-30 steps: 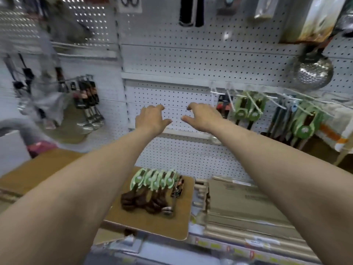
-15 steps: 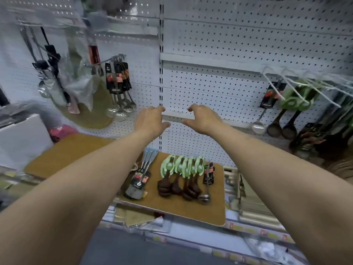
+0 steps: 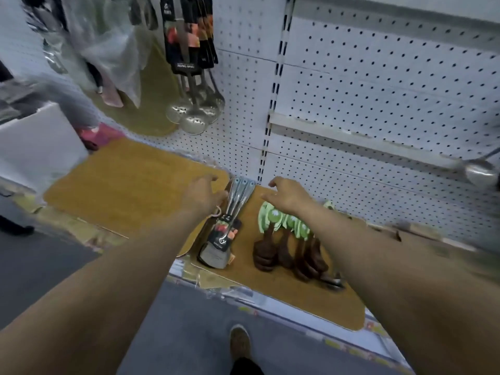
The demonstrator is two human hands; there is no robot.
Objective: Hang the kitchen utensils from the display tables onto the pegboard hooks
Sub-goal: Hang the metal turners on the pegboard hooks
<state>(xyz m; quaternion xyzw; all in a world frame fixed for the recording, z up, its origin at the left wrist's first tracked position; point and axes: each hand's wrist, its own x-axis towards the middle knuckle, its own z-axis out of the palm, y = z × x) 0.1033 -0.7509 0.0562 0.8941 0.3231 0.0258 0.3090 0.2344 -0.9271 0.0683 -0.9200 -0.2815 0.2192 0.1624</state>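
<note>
A stack of steel spatulas [image 3: 226, 231] with black label cards lies on the right brown display table [image 3: 284, 290]. My left hand [image 3: 201, 194] hovers just left of their handles, fingers loosely bent, holding nothing. Beside them lies a bundle of dark wooden spoons [image 3: 286, 247] with green cards. My right hand [image 3: 286, 197] is above the green cards, fingers spread and empty. The white pegboard [image 3: 378, 85] rises behind the tables.
Steel slotted ladles [image 3: 194, 112] with black cards hang on the pegboard at upper left, next to plastic-wrapped goods [image 3: 108, 50]. Another brown table [image 3: 127, 190] lies to the left. A hanging ladle [image 3: 480, 171] shows at the right edge. My shoe [image 3: 239, 345] stands on grey floor.
Both hands have dropped from the pegboard height down to the table, over the spatulas and spoons. The view has tilted down and shifted left.
</note>
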